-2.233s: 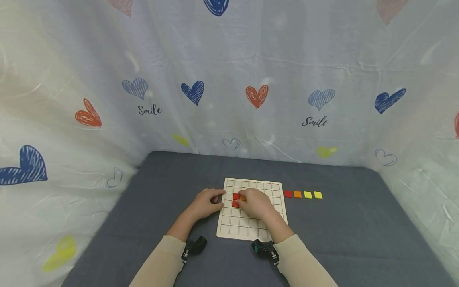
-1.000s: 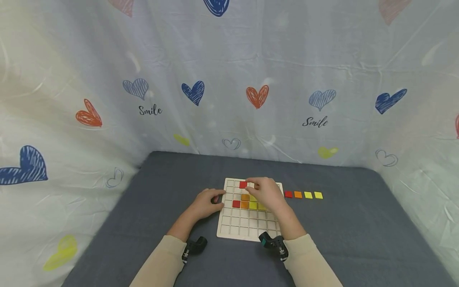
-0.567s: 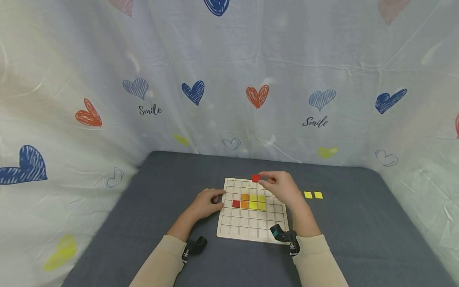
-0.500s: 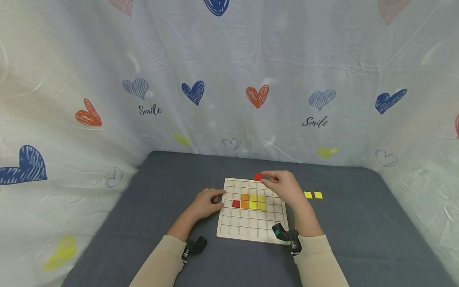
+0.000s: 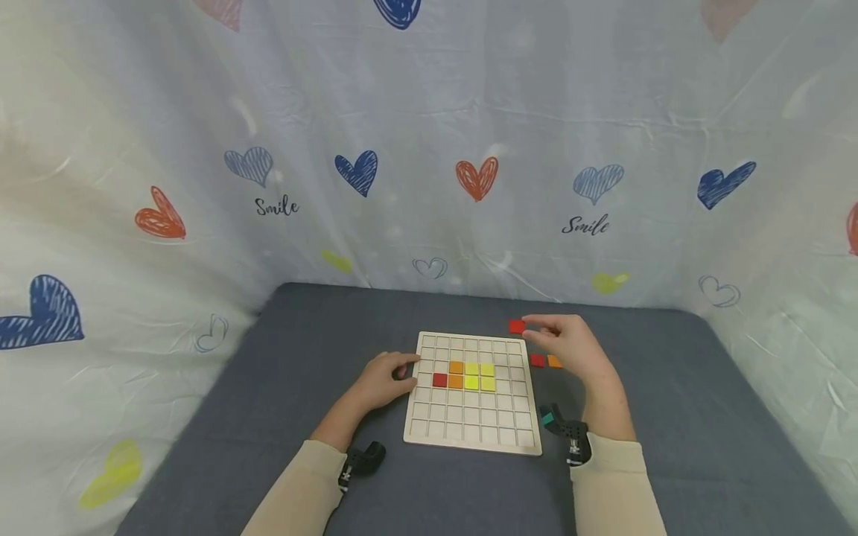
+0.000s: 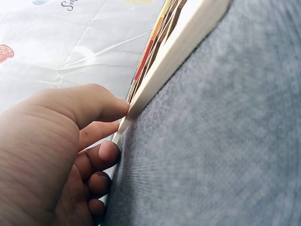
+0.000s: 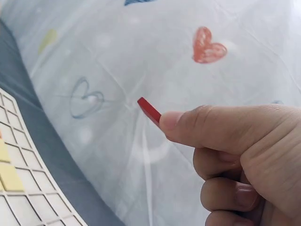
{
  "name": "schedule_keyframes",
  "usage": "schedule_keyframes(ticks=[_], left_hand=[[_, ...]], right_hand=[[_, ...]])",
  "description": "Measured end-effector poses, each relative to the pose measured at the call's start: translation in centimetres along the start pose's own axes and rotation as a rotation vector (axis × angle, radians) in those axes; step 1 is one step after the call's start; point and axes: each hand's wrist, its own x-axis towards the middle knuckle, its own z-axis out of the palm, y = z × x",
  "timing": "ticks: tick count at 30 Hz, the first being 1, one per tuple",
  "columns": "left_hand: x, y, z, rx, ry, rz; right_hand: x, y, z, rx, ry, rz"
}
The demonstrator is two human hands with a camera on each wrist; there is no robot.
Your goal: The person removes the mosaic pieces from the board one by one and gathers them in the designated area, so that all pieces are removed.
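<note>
A pale wooden grid board (image 5: pixel 469 417) lies on the dark table; in its cells are a red tile (image 5: pixel 439 380), two orange tiles (image 5: pixel 456 368) and several yellow tiles (image 5: pixel 488 369). At the board's left edge, the left hand (image 5: pixel 383 381) touches the wood with spread thumb and index fingertips, its other fingers loosely bent, as the left wrist view also shows. Beyond the board's far right corner, the right hand (image 5: pixel 570 344) pinches a square red tile (image 7: pixel 149 111) between thumb and index finger. That tile is held up by one side, its near part covered by the thumb.
Right of the board, another red tile (image 5: pixel 537 360) and a loose orange tile (image 5: pixel 554 361) lie on the grey cloth; the right hand and forearm hide the area beyond them. A white curtain (image 5: pixel 429 223) with printed hearts hangs behind the table (image 5: pixel 322 320).
The right hand took a red tile from the board, lifted it over the top cells and carried it right, past the corner. Its forearm now covers the loose yellow tiles. The left hand has stayed put.
</note>
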Motion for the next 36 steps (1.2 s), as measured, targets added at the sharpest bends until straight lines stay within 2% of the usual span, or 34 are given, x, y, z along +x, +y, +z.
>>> schedule_keyframes(ticks=[8, 17, 28, 36], left_hand=[[0.1, -0.2, 0.1, 0.0, 0.009, 0.006], [0.1, -0.2, -0.1, -0.01, 0.004, -0.002], [-0.1, -0.1, 0.0, -0.004, 0.005, 0.002], [0.0, 0.0, 0.0, 0.001, 0.007, 0.008]], right_hand=[[-0.7, 2.2, -2.0, 0.009, -0.007, 0.062], [-0.9, 4.4, -2.9, -0.026, -0.01, 0.121], [-0.6, 6.8, -1.7, -0.076, -0.128, 0.234], [-0.6, 8.1, -0.8, -0.071, -0.199, 0.217]])
